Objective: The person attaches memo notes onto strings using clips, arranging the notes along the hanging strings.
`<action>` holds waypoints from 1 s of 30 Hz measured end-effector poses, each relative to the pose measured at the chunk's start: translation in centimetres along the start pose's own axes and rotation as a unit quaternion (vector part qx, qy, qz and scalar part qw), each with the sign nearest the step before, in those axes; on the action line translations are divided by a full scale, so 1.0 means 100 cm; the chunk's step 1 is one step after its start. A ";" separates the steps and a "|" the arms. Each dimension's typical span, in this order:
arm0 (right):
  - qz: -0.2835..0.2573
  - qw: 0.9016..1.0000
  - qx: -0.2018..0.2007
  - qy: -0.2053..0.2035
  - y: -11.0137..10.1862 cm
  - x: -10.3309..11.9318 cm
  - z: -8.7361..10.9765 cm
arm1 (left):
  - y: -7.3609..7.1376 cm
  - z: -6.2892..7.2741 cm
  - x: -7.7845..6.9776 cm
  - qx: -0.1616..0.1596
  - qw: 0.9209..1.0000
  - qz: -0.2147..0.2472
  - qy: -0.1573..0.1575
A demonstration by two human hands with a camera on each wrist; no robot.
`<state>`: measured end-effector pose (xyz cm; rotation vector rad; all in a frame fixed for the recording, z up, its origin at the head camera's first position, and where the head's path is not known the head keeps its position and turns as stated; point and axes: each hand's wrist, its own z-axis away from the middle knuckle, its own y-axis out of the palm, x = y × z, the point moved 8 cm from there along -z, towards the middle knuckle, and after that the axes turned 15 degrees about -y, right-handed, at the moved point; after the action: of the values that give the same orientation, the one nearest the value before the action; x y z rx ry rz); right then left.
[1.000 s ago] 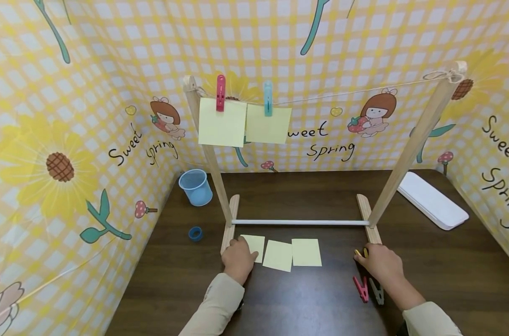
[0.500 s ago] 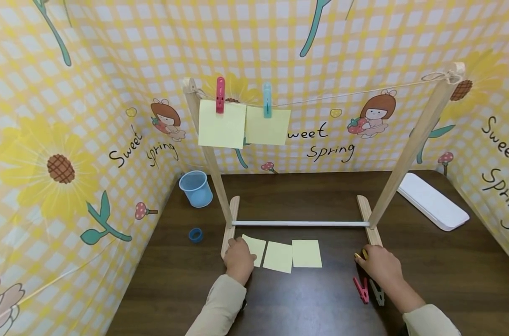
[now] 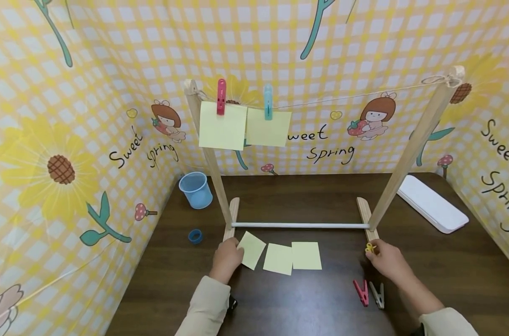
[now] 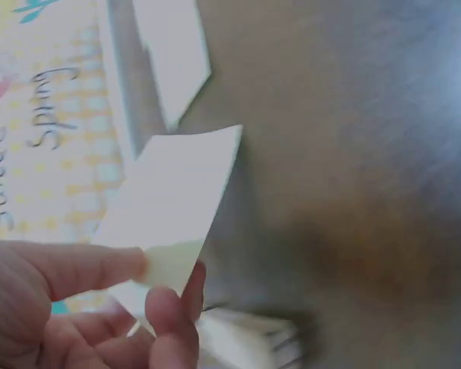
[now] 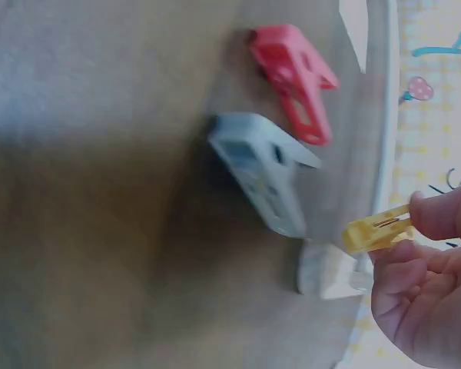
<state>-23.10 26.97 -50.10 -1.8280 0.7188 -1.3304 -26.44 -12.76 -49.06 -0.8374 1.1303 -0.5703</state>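
Observation:
My left hand (image 3: 227, 259) pinches a pale yellow sticky note (image 3: 252, 250) between thumb and fingers. The left wrist view shows that note (image 4: 169, 184) tilted up off the table. Two more notes lie flat to its right, a middle note (image 3: 278, 258) and a right one (image 3: 307, 255). By the rack's right foot, my right hand (image 3: 389, 261) pinches a yellow clothespin (image 5: 378, 229) between thumb and fingers. A pink clothespin (image 3: 361, 293) and a grey clothespin (image 3: 378, 295) lie on the table below that hand.
A wooden rack (image 3: 414, 154) with a string stands across the table. From the string hang two notes, under a red clothespin (image 3: 221, 96) and a light blue clothespin (image 3: 268, 101). A blue bucket (image 3: 197, 190), a blue ring (image 3: 195, 236) and a white case (image 3: 433, 204) sit around it.
The left hand has shifted left and lifted the leftmost note, which has turned. The right hand has picked up the yellow clothespin and moved slightly right, away from the other two.

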 end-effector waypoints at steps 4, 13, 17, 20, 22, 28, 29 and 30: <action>-0.018 0.999 -0.037 -0.034 -0.021 0.013 -0.008 | -0.017 0.000 -0.013 -0.013 0.998 0.055 0.003; -0.052 0.980 -0.151 -0.117 -0.093 0.069 -0.040 | -0.018 0.001 -0.060 0.159 0.907 0.387 -0.048; -0.088 0.969 -0.181 -0.141 -0.120 0.100 -0.053 | -0.013 0.005 -0.085 0.217 0.848 0.476 -0.082; -0.122 0.961 -0.198 -0.152 -0.136 0.122 -0.063 | -0.011 0.009 -0.108 0.246 0.815 0.518 -0.088; -0.144 0.954 -0.212 -0.158 -0.146 0.135 -0.070 | -0.011 0.012 -0.123 0.261 0.794 0.542 -0.081; -0.330 0.887 -0.261 -0.190 -0.175 0.171 -0.094 | -0.015 0.017 -0.164 0.289 0.745 0.599 -0.061; -0.372 0.868 -0.266 -0.195 -0.180 0.177 -0.098 | -0.015 0.017 -0.169 0.291 0.739 0.604 -0.058; -0.410 0.848 -0.269 -0.201 -0.184 0.184 -0.103 | -0.016 0.016 -0.175 0.292 0.734 0.610 -0.056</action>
<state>-27.18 20.28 -23.23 -2.9670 0.0313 -1.2025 -30.87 0.11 -37.90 0.4915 1.0432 0.2642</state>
